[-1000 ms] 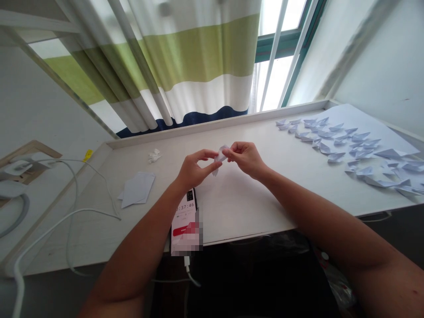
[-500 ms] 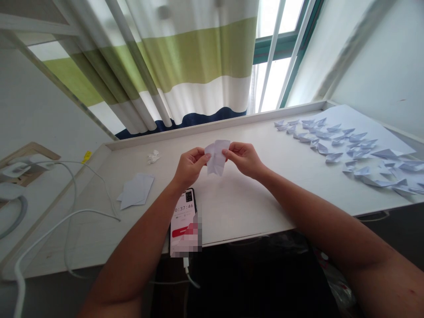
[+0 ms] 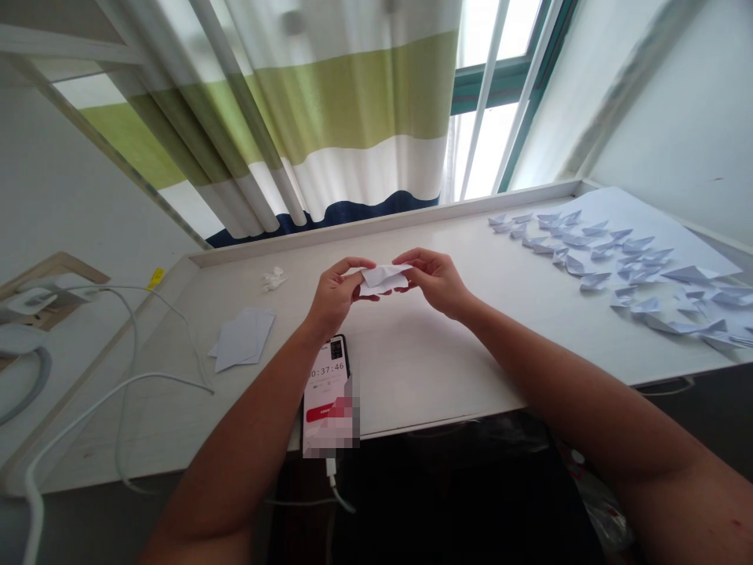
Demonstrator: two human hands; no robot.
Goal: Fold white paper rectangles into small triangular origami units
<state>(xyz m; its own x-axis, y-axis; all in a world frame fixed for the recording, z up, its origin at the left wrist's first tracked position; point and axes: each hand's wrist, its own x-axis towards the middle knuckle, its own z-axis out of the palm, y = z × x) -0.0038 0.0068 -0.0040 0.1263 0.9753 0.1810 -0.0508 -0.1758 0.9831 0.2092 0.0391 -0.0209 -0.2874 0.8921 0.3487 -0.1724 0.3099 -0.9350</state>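
A small sheet of white paper (image 3: 385, 278), partly folded over, is held above the table between both hands. My left hand (image 3: 338, 294) grips its left end, thumb and fingers closed on it. At the other end, my right hand (image 3: 438, 281) pinches the paper between thumb and fingers. Some fingertips show below the paper's lower edge; the rest of them are hidden behind it. Several folded paper boats (image 3: 594, 251) stand in rows at the right of the table.
A phone (image 3: 326, 392) showing a timer lies by my left forearm, with a charging cable (image 3: 332, 475) plugged in. Paper sheets (image 3: 244, 339) and a crumpled scrap (image 3: 274, 278) lie left on the white table (image 3: 435, 377). White cables (image 3: 147, 378) loop at far left. A large white sheet (image 3: 659, 224) lies behind the boats.
The paper was upright with its creased face toward me; now it is folded over into a lower, wider strip. My fingers have shifted round its ends.
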